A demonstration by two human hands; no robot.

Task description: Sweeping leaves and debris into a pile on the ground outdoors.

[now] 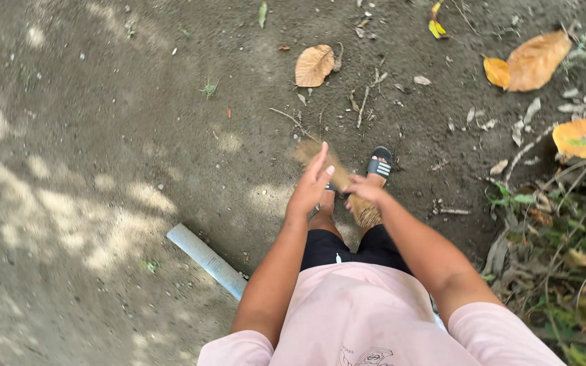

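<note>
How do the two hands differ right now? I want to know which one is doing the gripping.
The right hand is curled around the top of the straw broom; the left hand is open, fingers stretched, and whether it touches the broom is unclear. The left hand reaches slightly further forward than the right. Both are bare and held over the dirt ground.

Under your feet the ground (103,135) is matt, gritty packed dirt. The broom (347,190) you hold looks like dry straw-coloured fibre, rough and blurred. Your sandal (379,164) is smooth black rubber or plastic. The pipe (205,259) looks like dull pale plastic, and your shirt (367,312) is soft pink cloth.
</note>
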